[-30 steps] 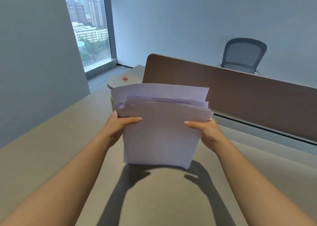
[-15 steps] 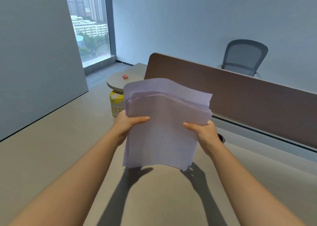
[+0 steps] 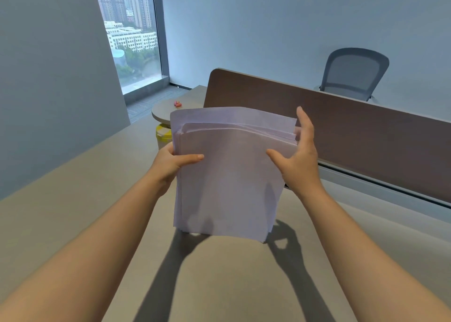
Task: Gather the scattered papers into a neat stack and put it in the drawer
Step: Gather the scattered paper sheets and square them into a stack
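A stack of white papers (image 3: 229, 182) stands upright on its lower edge on the beige desk (image 3: 73, 211), its top edges uneven. My left hand (image 3: 170, 163) grips the stack's left edge, thumb across the front sheet. My right hand (image 3: 297, 155) is at the stack's right edge with fingers spread and the palm against the side, thumb near the front sheet, not clamped on it. No drawer is in view.
A brown divider panel (image 3: 353, 131) runs along the desk's far side. A yellow-and-white container (image 3: 163, 133) stands behind the papers at left. A small pink object (image 3: 177, 103) lies on a rounded side table. A grey mesh chair (image 3: 353, 75) stands beyond the panel.
My right hand has let go of the stack's right edge and spread its fingers. The stack has dropped so its lower edge rests on the desk. The left hand keeps its grip.
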A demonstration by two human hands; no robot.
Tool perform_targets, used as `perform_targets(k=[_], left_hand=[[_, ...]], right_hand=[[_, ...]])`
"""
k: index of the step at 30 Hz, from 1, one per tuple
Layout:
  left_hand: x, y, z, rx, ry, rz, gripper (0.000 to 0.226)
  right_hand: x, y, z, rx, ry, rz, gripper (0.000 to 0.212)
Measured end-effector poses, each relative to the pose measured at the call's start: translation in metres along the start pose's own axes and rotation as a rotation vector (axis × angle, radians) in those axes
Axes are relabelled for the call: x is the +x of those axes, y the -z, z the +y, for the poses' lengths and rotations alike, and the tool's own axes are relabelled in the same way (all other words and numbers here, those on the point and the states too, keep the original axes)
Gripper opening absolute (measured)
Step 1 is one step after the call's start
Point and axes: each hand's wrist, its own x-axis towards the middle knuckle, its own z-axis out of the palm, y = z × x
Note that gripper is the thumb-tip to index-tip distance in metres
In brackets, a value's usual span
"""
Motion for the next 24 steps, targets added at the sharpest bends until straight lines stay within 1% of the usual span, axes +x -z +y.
perform_targets(k=[1,2,3,5,7,8,11,14,16,18,20,21,22,24], left_hand=[[0.000,0.000,0.000,-0.001,0.000,0.004,0.030],[0.000,0.001,0.001,0.003,-0.003,0.008,0.030],[0.000,0.001,0.002,0.009,-0.007,0.012,0.030],[-0.001,0.002,0.004,0.014,-0.019,0.024,0.028],[-0.002,0.002,0.007,0.007,-0.042,0.041,0.023],[-0.003,0.002,0.009,0.007,-0.056,0.051,0.019],[-0.005,-0.004,0.016,0.023,-0.058,0.119,0.007],[-0.004,-0.014,0.025,0.023,-0.034,0.257,0.021],[-0.002,-0.020,0.032,0.020,-0.027,0.331,0.028],[0.000,-0.025,0.036,0.047,-0.027,0.365,0.029],[0.002,-0.026,0.035,0.100,-0.024,0.388,0.028],[0.002,-0.024,0.033,0.120,-0.025,0.396,0.028],[0.003,-0.021,0.032,0.137,-0.029,0.399,0.027],[0.003,-0.014,0.028,0.164,-0.041,0.391,0.026]], right_hand=[[0.001,0.001,-0.004,-0.102,0.065,-0.024,0.088],[0.003,0.003,-0.006,-0.207,0.118,-0.050,0.086],[0.004,0.004,-0.008,-0.300,0.163,-0.068,0.080],[0.007,0.007,-0.006,-0.412,0.225,-0.077,0.058],[0.007,0.008,-0.002,-0.430,0.258,-0.067,0.037],[0.006,0.008,0.001,-0.424,0.280,-0.055,0.032],[0.005,0.007,0.000,-0.428,0.363,-0.037,0.035],[0.005,0.006,-0.002,-0.408,0.420,-0.082,0.029],[0.003,0.005,-0.002,-0.360,0.428,-0.078,0.029],[0.001,0.005,-0.002,-0.250,0.334,-0.062,0.035],[-0.002,0.007,0.001,-0.133,0.185,-0.046,0.042],[-0.003,0.008,0.003,-0.074,0.101,-0.039,0.042],[-0.004,0.010,0.006,0.008,0.017,-0.043,0.036],[-0.007,0.013,0.013,0.246,-0.157,-0.098,0.026]])
